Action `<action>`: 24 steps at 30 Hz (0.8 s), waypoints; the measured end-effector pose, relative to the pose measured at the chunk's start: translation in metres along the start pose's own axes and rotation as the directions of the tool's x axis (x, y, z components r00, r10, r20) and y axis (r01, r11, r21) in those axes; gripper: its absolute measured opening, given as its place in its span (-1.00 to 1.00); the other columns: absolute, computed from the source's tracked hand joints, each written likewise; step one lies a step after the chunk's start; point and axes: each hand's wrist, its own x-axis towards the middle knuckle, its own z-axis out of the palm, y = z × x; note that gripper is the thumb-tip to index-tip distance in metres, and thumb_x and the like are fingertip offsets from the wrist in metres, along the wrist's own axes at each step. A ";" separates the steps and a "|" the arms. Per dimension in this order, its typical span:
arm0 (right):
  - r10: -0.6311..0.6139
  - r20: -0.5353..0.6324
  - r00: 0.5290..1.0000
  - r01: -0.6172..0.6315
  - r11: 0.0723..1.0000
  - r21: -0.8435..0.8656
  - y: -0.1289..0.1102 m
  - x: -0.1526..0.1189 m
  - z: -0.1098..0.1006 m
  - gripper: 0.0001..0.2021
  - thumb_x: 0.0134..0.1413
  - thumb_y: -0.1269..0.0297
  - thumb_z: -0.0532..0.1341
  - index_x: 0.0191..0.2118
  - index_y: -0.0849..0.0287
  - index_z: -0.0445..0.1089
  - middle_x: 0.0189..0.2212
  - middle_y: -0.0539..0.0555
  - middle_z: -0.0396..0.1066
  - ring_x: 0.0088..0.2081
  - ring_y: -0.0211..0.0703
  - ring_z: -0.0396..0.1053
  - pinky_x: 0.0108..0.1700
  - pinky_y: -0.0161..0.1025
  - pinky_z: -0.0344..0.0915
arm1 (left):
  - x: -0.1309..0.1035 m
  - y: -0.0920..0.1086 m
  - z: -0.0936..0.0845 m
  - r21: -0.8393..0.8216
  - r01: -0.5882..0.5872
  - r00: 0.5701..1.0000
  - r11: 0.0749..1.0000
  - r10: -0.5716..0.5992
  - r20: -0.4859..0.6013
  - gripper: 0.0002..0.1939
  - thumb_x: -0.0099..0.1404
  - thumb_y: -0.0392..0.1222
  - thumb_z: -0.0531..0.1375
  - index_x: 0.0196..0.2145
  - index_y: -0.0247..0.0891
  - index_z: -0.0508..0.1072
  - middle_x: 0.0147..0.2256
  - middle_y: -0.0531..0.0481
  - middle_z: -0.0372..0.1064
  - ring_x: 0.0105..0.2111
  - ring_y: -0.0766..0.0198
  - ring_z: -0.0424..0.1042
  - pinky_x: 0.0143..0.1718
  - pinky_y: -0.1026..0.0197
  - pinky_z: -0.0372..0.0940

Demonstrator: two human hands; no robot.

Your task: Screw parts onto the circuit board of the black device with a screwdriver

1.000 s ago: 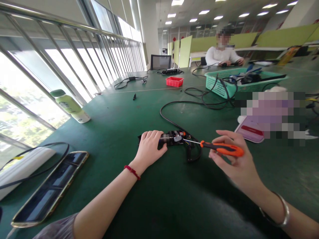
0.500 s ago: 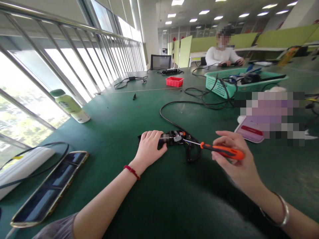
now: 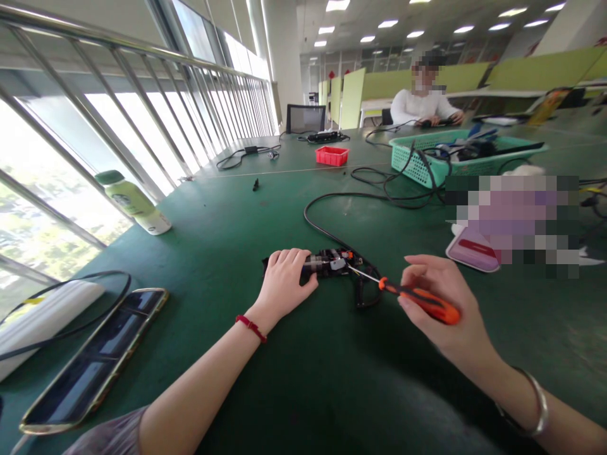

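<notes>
Grips the black device, open and not covered over its inner parts, well in from the counter's left edge with the left hand, and pinches the orange screwdriver among those parts with the right hand.

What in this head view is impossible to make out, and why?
All in the head view:
- Far end of the black device: mostly covered by the left hand.
- What exactly the tip of the screwdriver touches: too small.
- Part of the purple phone: pixelated over.
- Loose black piece: too small to identify.
- Lower contents of the green basket: hidden by its walls.
- White bar: cut by the left edge.
</notes>
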 end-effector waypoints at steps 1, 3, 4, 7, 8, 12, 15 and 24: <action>0.010 0.024 1.000 -0.009 1.000 -0.019 0.000 0.000 0.000 -0.62 -0.05 0.41 0.19 -0.06 0.05 0.17 -0.36 0.01 0.25 -0.38 -0.21 0.34 -0.37 -0.28 0.36 | 0.000 0.000 0.000 -0.003 0.000 1.000 1.000 0.000 -0.001 -0.71 0.20 -0.15 0.06 -0.12 -0.24 0.31 -0.13 -0.09 0.36 -0.12 0.09 0.30 0.02 0.01 0.10; 0.034 0.086 0.996 -0.028 0.997 -0.070 -0.002 -0.001 0.000 -0.70 -0.01 0.38 0.16 -0.10 0.06 0.20 -0.41 -0.02 0.26 -0.43 -0.25 0.33 -0.42 -0.31 0.33 | 0.000 0.001 -0.001 -0.009 0.000 1.000 1.000 0.000 0.001 -0.71 0.20 -0.15 0.07 -0.12 -0.24 0.32 -0.13 -0.09 0.36 -0.12 0.09 0.30 0.02 0.00 0.10; 0.052 0.124 0.991 -0.040 0.994 -0.097 -0.002 -0.001 -0.001 -0.75 0.01 0.37 0.15 -0.14 0.07 0.22 -0.43 -0.03 0.28 -0.48 -0.27 0.32 -0.46 -0.33 0.31 | 0.000 0.001 -0.001 -0.012 0.002 1.000 1.000 -0.002 0.000 -0.70 0.20 -0.15 0.07 -0.11 -0.25 0.31 -0.13 -0.09 0.36 -0.11 0.09 0.30 0.02 0.00 0.10; 0.068 0.228 0.971 -0.029 0.985 -0.169 -0.004 -0.002 -0.004 -0.85 0.06 0.34 0.11 -0.20 0.10 0.28 -0.47 -0.03 0.36 -0.58 -0.32 0.27 -0.52 -0.35 0.23 | 0.000 0.004 -0.002 -0.024 0.012 1.000 1.000 -0.012 -0.009 -0.64 0.21 -0.15 0.07 -0.04 -0.28 0.28 -0.10 -0.10 0.35 -0.09 0.10 0.30 0.04 0.02 0.09; 0.042 0.258 0.965 0.007 0.983 -0.185 -0.004 -0.002 -0.004 -0.86 0.07 0.34 0.11 -0.21 0.10 0.30 -0.48 -0.03 0.38 -0.59 -0.33 0.27 -0.52 -0.35 0.22 | 0.000 0.005 -0.003 -0.026 0.014 1.000 1.000 -0.014 -0.010 -0.61 0.21 -0.14 0.07 -0.01 -0.29 0.26 -0.08 -0.11 0.34 -0.08 0.10 0.30 0.04 0.03 0.10; -0.148 0.428 0.891 0.259 0.942 -0.215 -0.004 -0.003 -0.002 -0.82 0.02 0.38 0.14 -0.21 0.11 0.35 -0.45 -0.02 0.42 -0.53 -0.33 0.32 -0.42 -0.35 0.25 | 0.001 0.010 -0.007 0.029 -0.001 0.999 1.000 0.000 0.048 -0.54 0.26 -0.13 0.04 0.09 -0.33 0.19 -0.04 -0.16 0.32 -0.06 0.08 0.29 0.01 0.02 0.13; -0.216 0.544 0.811 0.410 0.873 -0.264 -0.006 -0.004 0.001 -0.81 -0.01 0.37 0.15 -0.21 0.13 0.37 -0.42 0.03 0.43 -0.47 -0.28 0.35 -0.41 -0.33 0.24 | 0.003 0.012 -0.013 0.099 -0.002 0.991 0.995 -0.012 0.136 -0.57 0.29 -0.15 0.03 0.09 -0.32 0.19 -0.07 -0.19 0.33 -0.11 0.08 0.32 -0.06 0.03 0.18; -0.154 0.736 0.659 0.404 0.898 -0.175 -0.009 -0.004 0.001 -0.79 0.01 0.37 0.14 -0.17 0.11 0.34 -0.34 0.00 0.42 -0.42 -0.31 0.35 -0.34 -0.36 0.21 | 0.003 0.011 -0.034 0.072 0.116 0.953 0.991 -0.131 0.274 -0.78 0.20 -0.05 0.11 -0.28 -0.23 0.38 -0.34 -0.04 0.32 -0.37 0.16 0.40 -0.37 0.19 0.25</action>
